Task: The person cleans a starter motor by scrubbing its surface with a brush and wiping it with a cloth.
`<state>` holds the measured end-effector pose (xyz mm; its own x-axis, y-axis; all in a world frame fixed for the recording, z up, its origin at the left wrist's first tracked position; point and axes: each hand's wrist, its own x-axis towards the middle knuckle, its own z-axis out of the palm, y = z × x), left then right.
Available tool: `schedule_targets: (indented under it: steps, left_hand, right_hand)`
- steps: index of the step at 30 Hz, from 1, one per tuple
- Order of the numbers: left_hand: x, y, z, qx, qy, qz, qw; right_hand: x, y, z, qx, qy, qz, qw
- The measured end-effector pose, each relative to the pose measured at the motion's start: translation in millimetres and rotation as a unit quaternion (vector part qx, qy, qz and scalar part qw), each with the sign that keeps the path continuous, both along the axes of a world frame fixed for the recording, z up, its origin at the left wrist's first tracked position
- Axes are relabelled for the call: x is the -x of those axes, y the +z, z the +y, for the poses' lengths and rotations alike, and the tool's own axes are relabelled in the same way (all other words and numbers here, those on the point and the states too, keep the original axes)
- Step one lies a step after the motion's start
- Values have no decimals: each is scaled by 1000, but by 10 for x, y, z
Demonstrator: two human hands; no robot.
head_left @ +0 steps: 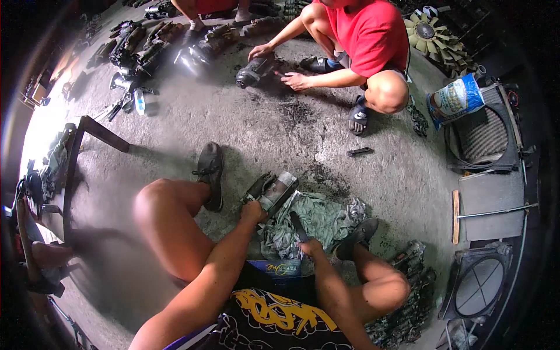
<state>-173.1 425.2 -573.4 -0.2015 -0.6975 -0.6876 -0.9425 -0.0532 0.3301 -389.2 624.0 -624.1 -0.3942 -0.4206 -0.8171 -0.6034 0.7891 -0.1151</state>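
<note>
In the head view my left hand (254, 212) is closed around the near end of a starter motor (280, 190), a silvery cylinder with a smaller dark cylinder along its side. Closed on a dark, narrow, long-handled tool (298, 226) is my right hand (311, 247); whether it is a brush I cannot tell. The tool's far end points toward the motor, over a crumpled, stained greenish-grey rag (321, 217) on the floor. Close to my lap stands a blue printed box (282, 268), its lower part hidden by my shorts.
A co-worker in a red shirt (373, 35) squats ahead, hands at another dark motor (255, 71). Motor parts (140, 46) lie at the back left. Radiators (484, 137) and a blue-white sack (458, 99) line the right. A metal frame (105, 133) stands left.
</note>
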Motion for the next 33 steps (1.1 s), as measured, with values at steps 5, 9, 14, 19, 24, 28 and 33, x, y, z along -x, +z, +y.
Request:
schedule_targets:
  steps: [5,9,14,19,24,28,33]
  left_hand:
    - [-34,-347,17,2,-13,22,1000]
    - [-5,-290,39,40,15,19,999]
    - [-8,-49,-25,-2,-15,12,1000]
    - [6,-36,7,20,-2,9,1000]
    - [1,-35,2,31,-22,11,999]
    - [-27,-159,27,55,-42,14,997]
    - [-31,-360,14,44,-30,8,999]
  right_hand:
    - [-78,292,-115,-46,-54,-12,997]
    - [-62,221,-110,-51,-58,-24,997]
    - [-22,-48,47,41,-20,25,999]
    - [-5,2,-40,-25,-20,-15,999]
    - [-26,207,-101,-41,-25,-28,998]
    - [-80,318,-151,-49,-43,-23,998]
    - [-15,-25,17,13,-63,-26,998]
